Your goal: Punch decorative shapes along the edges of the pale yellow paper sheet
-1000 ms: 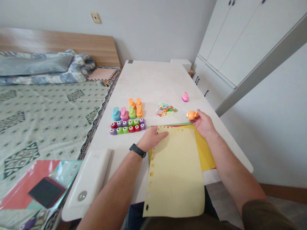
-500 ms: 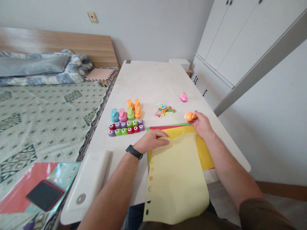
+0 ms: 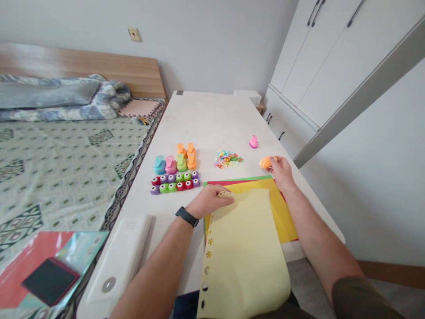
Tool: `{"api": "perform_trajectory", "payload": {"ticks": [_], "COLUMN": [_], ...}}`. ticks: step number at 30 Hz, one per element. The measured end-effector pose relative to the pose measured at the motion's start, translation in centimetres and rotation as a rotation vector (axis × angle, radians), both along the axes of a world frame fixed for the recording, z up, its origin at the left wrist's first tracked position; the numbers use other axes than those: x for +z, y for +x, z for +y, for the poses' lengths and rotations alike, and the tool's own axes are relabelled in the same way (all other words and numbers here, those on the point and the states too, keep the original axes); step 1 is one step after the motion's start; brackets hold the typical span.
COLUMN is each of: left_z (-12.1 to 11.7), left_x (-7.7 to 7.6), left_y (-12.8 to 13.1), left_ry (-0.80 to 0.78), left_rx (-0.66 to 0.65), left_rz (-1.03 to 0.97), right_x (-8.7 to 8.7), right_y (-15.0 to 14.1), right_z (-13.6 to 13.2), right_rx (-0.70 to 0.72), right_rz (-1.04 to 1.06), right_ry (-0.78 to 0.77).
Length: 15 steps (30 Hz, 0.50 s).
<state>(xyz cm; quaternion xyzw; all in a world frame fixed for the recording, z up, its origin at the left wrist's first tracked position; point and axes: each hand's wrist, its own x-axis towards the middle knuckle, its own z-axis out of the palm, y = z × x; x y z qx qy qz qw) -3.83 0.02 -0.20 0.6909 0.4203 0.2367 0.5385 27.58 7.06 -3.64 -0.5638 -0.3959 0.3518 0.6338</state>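
Cream cloth with a green diamond pattern covers the wide bed [image 3: 76,173] on my left. Alongside it runs the long white rectangular worktop [image 3: 212,119]. On its near part lies a stack of coloured paper sheets [image 3: 284,212], yellow uppermost with red and green edges showing. Over that stack spreads the pale yellow paper sheet [image 3: 245,257], its near end curving down past the worktop's edge towards me, with a line of cut holes, some flower-shaped, along its left side. The long white plastic machine [image 3: 122,248] with a round button sits left of my forearm.

My left hand [image 3: 212,199], a black wristband [image 3: 187,216] behind it, pinches the pale yellow paper sheet's far left corner, which curls up between thumb and fingers. My right hand [image 3: 279,170] is closed round the rounded orange plastic punch [image 3: 264,163], just past the stack's far right corner; I cannot tell whether the punch touches the worktop.

Beyond it stands one pink plastic punch [image 3: 253,141]. Left of centre are six larger blue, pink, green and orange punches [image 3: 181,163], then two rows of small red, purple and green punches [image 3: 171,187]. Smallest are the many-coloured paper cut-outs [image 3: 229,158], heaped between the punches
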Motion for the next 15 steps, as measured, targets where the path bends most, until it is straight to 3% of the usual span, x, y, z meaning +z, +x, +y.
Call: {"api": "perform_trajectory", "payload": {"ticks": [6, 10, 15], "left_z": [0.0, -0.1, 0.0], "left_x": [-0.2, -0.1, 0.3], "left_y": [0.0, 0.0, -0.1], "left_ry": [0.022, -0.002, -0.013], "left_rx": [-0.024, -0.007, -0.013], "left_rz": [-0.001, -0.001, -0.009], "right_x": [2.6, 4.4, 4.5], "right_y": [3.6, 4.8, 4.4], "right_z": [6.8, 11.0, 13.8], "right_rx": [0.024, 0.072, 0.114], "right_rz": [-0.453, -0.589, -0.72], "right_ry": [-0.155, -0.219, -0.28]}}
